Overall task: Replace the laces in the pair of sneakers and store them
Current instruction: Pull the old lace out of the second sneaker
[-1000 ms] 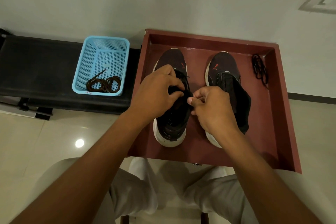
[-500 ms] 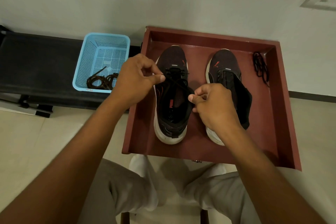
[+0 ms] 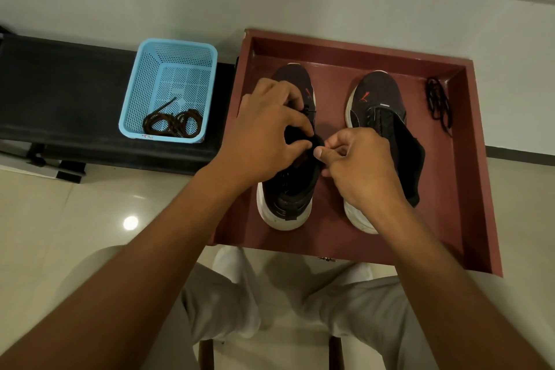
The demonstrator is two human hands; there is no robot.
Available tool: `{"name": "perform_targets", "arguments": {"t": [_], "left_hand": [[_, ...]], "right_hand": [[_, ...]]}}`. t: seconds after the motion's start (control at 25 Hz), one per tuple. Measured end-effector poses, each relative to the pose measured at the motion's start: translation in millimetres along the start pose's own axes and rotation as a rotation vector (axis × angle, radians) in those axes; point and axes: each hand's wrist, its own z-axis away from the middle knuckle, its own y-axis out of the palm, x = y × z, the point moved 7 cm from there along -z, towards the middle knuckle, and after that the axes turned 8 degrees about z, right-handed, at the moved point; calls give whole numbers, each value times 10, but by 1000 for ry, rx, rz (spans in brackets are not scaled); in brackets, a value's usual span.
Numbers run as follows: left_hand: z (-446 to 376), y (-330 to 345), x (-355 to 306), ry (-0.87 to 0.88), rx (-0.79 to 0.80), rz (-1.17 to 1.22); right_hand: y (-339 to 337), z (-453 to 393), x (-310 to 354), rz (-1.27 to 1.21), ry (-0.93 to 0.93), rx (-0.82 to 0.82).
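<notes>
Fingers (image 3: 303,126) on left sneaker (image 3: 285,198) tongue

No word or number can be read. Each sneaker, the left sneaker (image 3: 295,81) and the right sneaker (image 3: 375,90), bears a small red-orange logo mark on its toe. The blue basket (image 3: 168,90) carries red scribbles on its near rim, too small to read.

Two sneakers stand in one red tray (image 3: 468,165): the left sneaker (image 3: 292,189) and the right sneaker (image 3: 375,96). One loose lace bundle (image 3: 439,102) lies by the tray's far right corner. One blue basket (image 3: 177,69) holds one coiled lace bundle (image 3: 171,125) at its near edge. Two hands: left hand (image 3: 264,135), right hand (image 3: 357,162).
</notes>
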Motion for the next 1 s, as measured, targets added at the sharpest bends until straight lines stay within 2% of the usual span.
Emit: {"name": "perform_targets", "arguments": {"t": [0.16, 0.36, 0.6, 0.84, 1.0], "left_hand": [[-37, -24, 49, 10, -14, 32], [-28, -344, 336, -136, -144, 176], [-32, -425, 455, -184, -207, 269], [-249, -521, 585, -224, -399, 414], [-359, -525, 793, -332, -543, 491]], "right_hand": [[0, 1, -6, -13, -1, -3], [-2, 8, -11, -10, -8, -6], [18, 1, -18, 1, -14, -2], [20, 6, -18, 6, -1, 13], [8, 4, -10, 16, -6, 19]]}}
